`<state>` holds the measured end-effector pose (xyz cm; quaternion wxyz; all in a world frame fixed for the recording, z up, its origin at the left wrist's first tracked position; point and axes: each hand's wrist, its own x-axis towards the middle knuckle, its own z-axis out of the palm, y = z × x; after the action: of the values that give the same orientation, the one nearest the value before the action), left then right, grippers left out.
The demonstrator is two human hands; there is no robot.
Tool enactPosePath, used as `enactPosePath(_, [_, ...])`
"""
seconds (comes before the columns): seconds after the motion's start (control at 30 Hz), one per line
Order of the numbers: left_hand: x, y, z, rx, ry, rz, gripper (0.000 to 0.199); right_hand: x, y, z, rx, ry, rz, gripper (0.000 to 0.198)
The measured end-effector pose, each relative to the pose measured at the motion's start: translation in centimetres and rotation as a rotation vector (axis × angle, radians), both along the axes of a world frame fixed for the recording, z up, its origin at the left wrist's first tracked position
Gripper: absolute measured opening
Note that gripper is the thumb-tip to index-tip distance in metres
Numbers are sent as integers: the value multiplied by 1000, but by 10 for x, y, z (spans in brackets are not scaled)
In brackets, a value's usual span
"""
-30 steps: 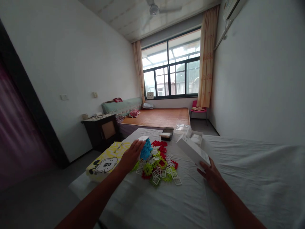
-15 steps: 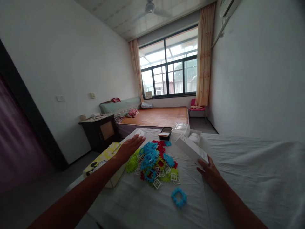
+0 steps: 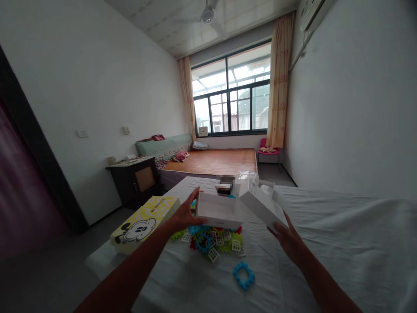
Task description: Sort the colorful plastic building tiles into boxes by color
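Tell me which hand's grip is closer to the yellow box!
Left. The left-hand grip is just right of the yellow box; the right-hand grip is farther right, past the colourful pieces.

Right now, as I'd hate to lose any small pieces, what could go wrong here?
The open white box in the left hand overlaps the pile of coloured pieces in view, so lowering it might scatter some. The right hand grips the long white box near one end, so it could tip or slip.
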<state>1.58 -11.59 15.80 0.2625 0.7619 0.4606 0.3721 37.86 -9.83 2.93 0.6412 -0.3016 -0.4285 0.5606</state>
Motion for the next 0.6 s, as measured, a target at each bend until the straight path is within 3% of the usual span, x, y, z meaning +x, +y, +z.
enactPosePath(0.1, [23, -4, -16, -119, -60, -131, 114, -1, -7, 11, 108, -150, 36, 80])
enactPosePath(0.3, [37, 0, -20, -119, 4, -141, 113, -1, -12, 20, 183, -484, 202, 90])
enactPosePath(0.47, [38, 3, -31, -115, -34, -148, 115, -4, -11, 13, 128, -561, 302, 95])
enactPosePath(0.6, [42, 8, -35, -104, -70, -168, 110, 0, -6, 4, 95, -484, 304, 99])
